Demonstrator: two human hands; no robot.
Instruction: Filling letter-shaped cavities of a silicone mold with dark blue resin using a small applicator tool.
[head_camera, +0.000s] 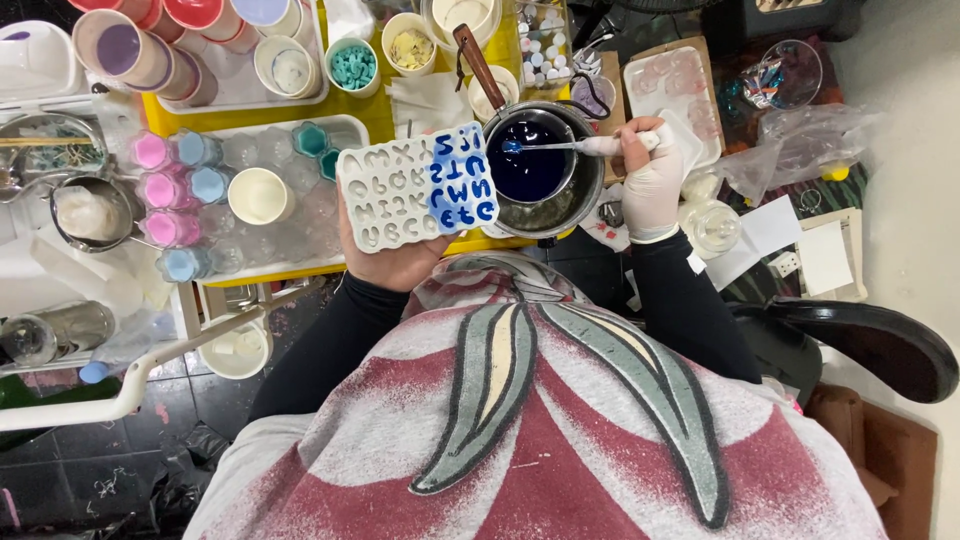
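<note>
The right hand (648, 180), in a white glove, pinches the handle of a small spoon (570, 146) whose blue-coated tip hangs over a metal pot (590, 185) of dark blue liquid. The left hand (395, 262) grips the near edge of a pale letter mould (415, 190) from beneath, fingers curled under it, holding it just beside the pot; the mould's right columns are filled with blue, the rest are bare. Left of the mould, a white tray (345, 124) on the yellow tabletop (375, 108) carries pink and blue small cups (170, 190) and a cream cup (261, 196). Beyond the pot sit a tub of teal pieces (352, 66) and a clear mould tray (672, 85).
</note>
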